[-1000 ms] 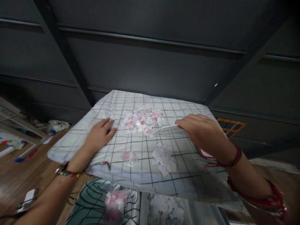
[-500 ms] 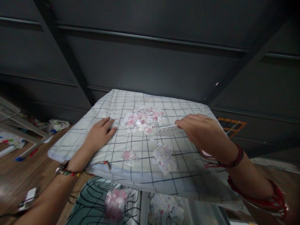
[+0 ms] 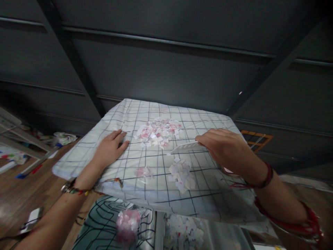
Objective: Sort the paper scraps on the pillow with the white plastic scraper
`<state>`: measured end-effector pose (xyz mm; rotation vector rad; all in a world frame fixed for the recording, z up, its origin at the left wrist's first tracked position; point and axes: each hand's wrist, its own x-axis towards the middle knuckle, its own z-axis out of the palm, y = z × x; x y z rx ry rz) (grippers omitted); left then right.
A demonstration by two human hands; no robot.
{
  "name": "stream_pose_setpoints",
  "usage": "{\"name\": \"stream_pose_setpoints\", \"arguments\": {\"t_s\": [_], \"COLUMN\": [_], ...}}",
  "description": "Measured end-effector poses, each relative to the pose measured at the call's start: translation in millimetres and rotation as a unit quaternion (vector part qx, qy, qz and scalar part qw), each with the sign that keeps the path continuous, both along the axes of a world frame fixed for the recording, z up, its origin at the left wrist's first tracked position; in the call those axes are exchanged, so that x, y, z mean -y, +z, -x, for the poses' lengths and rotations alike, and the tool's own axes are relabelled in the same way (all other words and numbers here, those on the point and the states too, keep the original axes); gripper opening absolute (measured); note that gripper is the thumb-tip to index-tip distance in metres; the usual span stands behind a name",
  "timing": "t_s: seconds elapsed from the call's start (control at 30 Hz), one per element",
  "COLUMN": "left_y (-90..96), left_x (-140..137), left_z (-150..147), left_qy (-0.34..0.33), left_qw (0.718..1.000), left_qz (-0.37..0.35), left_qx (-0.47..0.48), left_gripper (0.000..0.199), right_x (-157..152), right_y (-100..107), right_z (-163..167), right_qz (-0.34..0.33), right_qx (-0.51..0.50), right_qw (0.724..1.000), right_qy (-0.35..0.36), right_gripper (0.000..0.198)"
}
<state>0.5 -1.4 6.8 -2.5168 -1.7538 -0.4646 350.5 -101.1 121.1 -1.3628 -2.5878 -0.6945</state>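
Note:
My left hand (image 3: 110, 149) lies flat on the checked tablecloth, its fingers stretched out beside a heap of pink and white paper bits (image 3: 158, 132). A thin, flat white piece with slots (image 3: 184, 147) is pinched in my right hand (image 3: 223, 146). Its tip points left, close to the cloth, between the large heap and a smaller pile of white paper bits (image 3: 182, 175). What exact kind of piece it is, I cannot tell. Toward the front edge lies a small clear packet with pink contents (image 3: 143, 172).
Below the table's front edge stand a bin of paper scraps (image 3: 184, 232) and a pink plastic bundle (image 3: 127, 225) on a green patterned cover (image 3: 96, 222). A dark panelled wall (image 3: 156, 69) rises behind the table (image 3: 203, 121). A phone-like object partly shows under my right wrist.
The white slotted piece has shifted slightly toward me, away from the large heap, with my right hand. My left hand stays in place.

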Motion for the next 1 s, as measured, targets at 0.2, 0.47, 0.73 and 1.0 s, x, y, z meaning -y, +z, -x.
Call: {"name": "stream_pose_setpoints", "arguments": {"t_s": [0.2,0.47,0.73,1.0], "left_y": [0.8,3.2,1.9,-0.9], "left_x": [0,2,1,-1], "left_z": [1,-1,-1,1], "left_qy": [-0.002,-0.003,0.002,-0.008], "left_qw": [1.000,1.000,1.000,1.000], "left_qz": [-0.001,-0.003,0.010,-0.005], "left_qx": [0.012,0.016,0.005,0.018], "left_gripper": [0.050,0.048,0.055,0.052], "right_x": [1,2,1,4], "right_y": [1,0,-2,0], "right_z": [-1,-2,-2,-12], "right_qz": [0.019,0.035,0.019,0.023], "right_qx": [-0.003,-0.023,-0.027,-0.061], "right_qw": [1.000,0.999,0.999,0.997], "right_qy": [-0.009,-0.002,0.002,0.050], "right_gripper": [0.029,0.027,0.026,0.024]}}
